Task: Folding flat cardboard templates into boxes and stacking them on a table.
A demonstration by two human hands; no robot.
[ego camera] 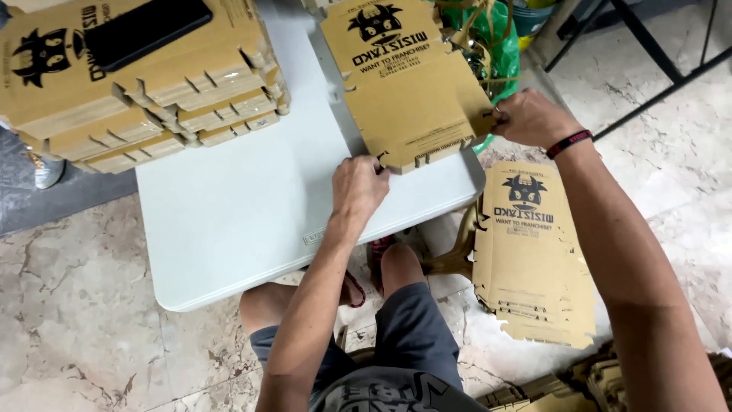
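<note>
A flat brown cardboard box blank [412, 84] with a black cartoon print lies on the white table [244, 221], overhanging its right edge. My left hand [357, 187] pinches the blank's near left corner by a slotted tab. My right hand [534, 116], with a dark wristband, grips the blank's near right corner. Both hands hold the same sheet, which is flat and slightly raised at its near edge.
A tall stack of folded cardboard boxes [145, 91] with a black phone [149, 30] on top fills the table's far left. A pile of flat blanks [530, 255] lies on the marble floor at right. More cardboard [602, 381] sits lower right. Green bags [499, 46] and black table legs stand beyond.
</note>
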